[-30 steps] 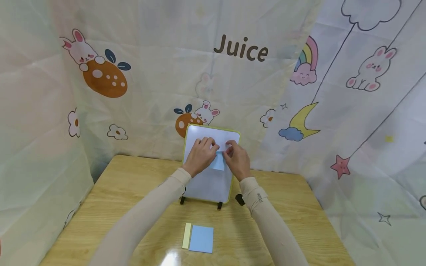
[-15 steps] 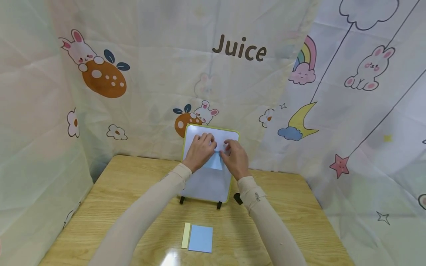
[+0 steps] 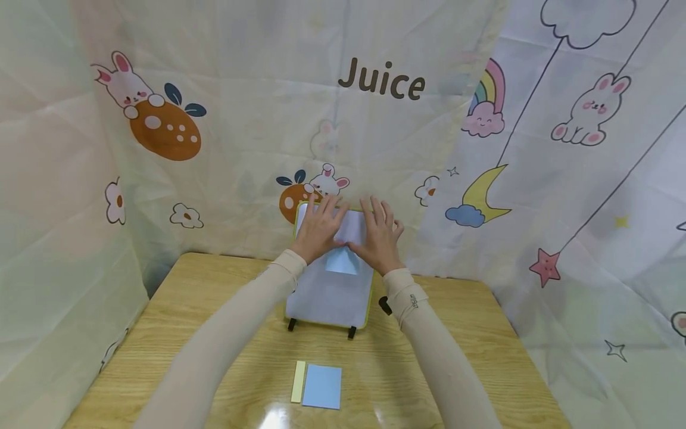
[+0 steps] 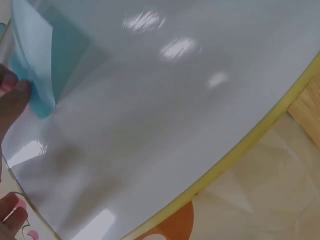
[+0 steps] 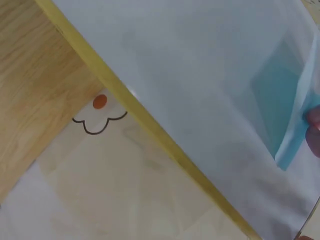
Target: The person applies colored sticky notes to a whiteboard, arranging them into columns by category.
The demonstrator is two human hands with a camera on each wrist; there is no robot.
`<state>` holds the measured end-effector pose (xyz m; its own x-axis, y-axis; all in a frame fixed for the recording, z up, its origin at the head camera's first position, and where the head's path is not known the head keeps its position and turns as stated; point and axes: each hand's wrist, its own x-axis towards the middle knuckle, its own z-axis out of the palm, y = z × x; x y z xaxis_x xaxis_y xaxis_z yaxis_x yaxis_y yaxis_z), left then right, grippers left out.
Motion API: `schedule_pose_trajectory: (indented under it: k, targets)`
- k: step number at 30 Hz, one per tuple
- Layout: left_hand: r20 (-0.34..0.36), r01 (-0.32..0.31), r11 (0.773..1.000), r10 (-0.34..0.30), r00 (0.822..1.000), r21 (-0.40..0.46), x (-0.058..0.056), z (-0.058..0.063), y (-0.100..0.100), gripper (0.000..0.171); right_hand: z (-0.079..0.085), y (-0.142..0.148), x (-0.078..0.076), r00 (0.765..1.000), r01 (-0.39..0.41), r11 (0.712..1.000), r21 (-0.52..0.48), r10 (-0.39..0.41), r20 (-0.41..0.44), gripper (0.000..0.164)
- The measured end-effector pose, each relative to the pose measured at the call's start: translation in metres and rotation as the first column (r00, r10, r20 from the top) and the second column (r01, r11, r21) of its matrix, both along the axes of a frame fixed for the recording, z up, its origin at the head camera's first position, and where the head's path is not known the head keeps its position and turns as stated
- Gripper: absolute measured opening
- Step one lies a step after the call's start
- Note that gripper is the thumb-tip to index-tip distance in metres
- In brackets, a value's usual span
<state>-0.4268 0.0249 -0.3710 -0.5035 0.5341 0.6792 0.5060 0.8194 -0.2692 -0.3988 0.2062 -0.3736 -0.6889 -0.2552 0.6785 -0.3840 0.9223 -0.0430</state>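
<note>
A white board [image 3: 327,301] with a yellow-green edge leans back on a small stand. On its upper middle is a light blue sticky note [image 3: 342,263], its lower part lifting away from the surface. My left hand [image 3: 317,232] and right hand [image 3: 379,241] have their thumbs together along the note's top edge, fingers spread up toward the board's top. In the left wrist view, the left thumb [image 4: 14,102] presses on the blue strip of the note [image 4: 42,55]. The right wrist view has the right thumb [image 5: 313,131] on the same strip, beside the note's raised flap [image 5: 295,125].
A blue sticky note pad [image 3: 322,387] and a narrow yellow strip pad [image 3: 298,381] lie side by side on the wooden table [image 3: 450,369]. Black stand feet [image 3: 351,332] jut out below the board. A black object [image 3: 384,305] is by the right sleeve. Printed fabric [image 3: 236,119] hangs behind.
The note has been spread flat against the board at its top edge. Both hands have gone from pinching it to thumbs pressing on it, with fingers straightened upward.
</note>
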Motion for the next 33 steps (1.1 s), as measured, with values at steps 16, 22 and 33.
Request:
schedule_pose_trajectory:
  k: [16,22,33]
  targets:
    - [0.187,0.001,1.0,-0.004,0.982,0.018,-0.004,0.011,-0.007,0.102,0.007,-0.001,-0.003,0.986,0.025,1.0,-0.002,-0.024,0.165,0.103]
    - [0.19,-0.019,1.0,0.018,0.982,0.003,-0.003,0.013,-0.008,0.1,0.007,0.002,-0.001,0.987,0.046,0.999,-0.01,-0.044,0.156,0.099]
    - [0.157,-0.036,0.998,0.042,0.987,-0.042,0.001,0.011,-0.014,0.1,0.004,0.015,0.003,0.984,0.06,0.996,-0.06,-0.049,0.169,0.095]
